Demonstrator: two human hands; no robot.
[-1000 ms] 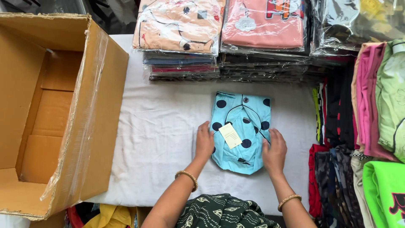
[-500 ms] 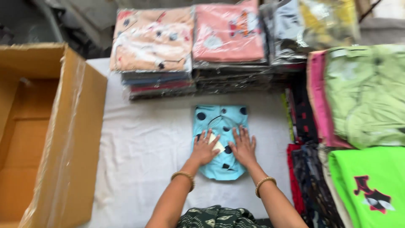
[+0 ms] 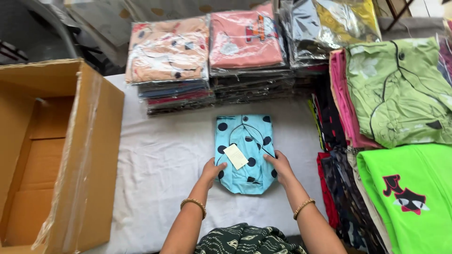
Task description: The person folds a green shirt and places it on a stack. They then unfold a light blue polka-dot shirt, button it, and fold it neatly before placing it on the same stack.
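Observation:
A folded light blue garment (image 3: 245, 153) with dark polka dots and a white tag lies on the white cloth-covered table (image 3: 160, 164). My left hand (image 3: 213, 170) rests on its lower left edge, fingers curled around the side. At the lower right edge my right hand (image 3: 280, 165) does the same. Both wrists wear gold bangles. Both hands hold the garment's sides as it lies flat.
A large open cardboard box (image 3: 52, 155) stands at the left. Stacks of plastic-wrapped folded clothes (image 3: 212, 61) line the back. Piles of unwrapped garments, green (image 3: 405, 94), pink and dark, fill the right side. A bright green shirt (image 3: 414, 197) lies at the near right.
My hands slid from the top of the garment out to its lower sides. The view has shifted, with the garment now nearer the middle.

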